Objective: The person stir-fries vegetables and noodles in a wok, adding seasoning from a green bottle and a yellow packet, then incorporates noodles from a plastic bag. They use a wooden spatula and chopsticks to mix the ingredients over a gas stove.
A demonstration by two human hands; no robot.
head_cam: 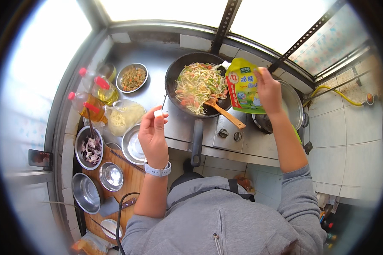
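Observation:
My right hand (269, 91) grips a yellow-green seasoning pouch (239, 92) that bears writing. The pouch is tilted, its white spout at the right rim of a black wok (170, 75). In the wok lies a heap of pale shredded strands (198, 84) with orange and green pieces. A wooden spatula (226, 114) rests in it, its handle over the near right rim. Between the thumb and fingers of my left hand (154, 138), left of the wok handle (197, 143), is a small white cap (158, 113).
A lidded pot (295, 105) stands right of the wok. To the left are oil bottles (89, 103), a bag of noodles (124, 118), a bowl of sliced onion (91, 153) and a dish of chopped food (133, 78). A cleaver (110, 206) lies on the wooden board (131, 185) among metal bowls.

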